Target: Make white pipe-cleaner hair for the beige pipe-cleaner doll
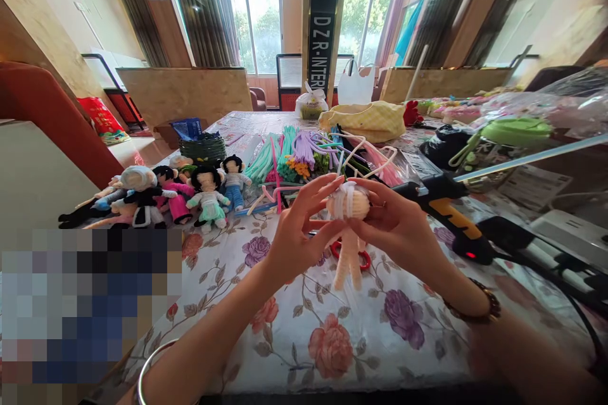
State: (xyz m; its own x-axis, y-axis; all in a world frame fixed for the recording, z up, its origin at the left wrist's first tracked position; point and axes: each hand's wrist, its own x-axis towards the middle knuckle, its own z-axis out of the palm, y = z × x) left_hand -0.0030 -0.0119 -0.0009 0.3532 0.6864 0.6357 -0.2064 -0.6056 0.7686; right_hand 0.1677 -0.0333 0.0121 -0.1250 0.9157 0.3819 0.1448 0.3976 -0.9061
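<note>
Between my two hands is a small cream-coloured doll (350,253), its round head up and two legs hanging down. White fuzzy strands lie over the top and side of its head. My left hand (306,224) grips the head from the left, thumb low and fingers over the top. From the right, my right hand (394,215) closes on the same head, thumb near the neck. Red-handled scissors (365,259) lie on the table behind the doll's legs, partly hidden by it.
Finished dolls (209,196) sit at the left before a dark green basket (203,147). Bundles of coloured fuzzy stems (304,149) lie beyond my hands. A glue gun (456,221) with a red light is at the right. A yellow checked bag (365,120) lies farther back.
</note>
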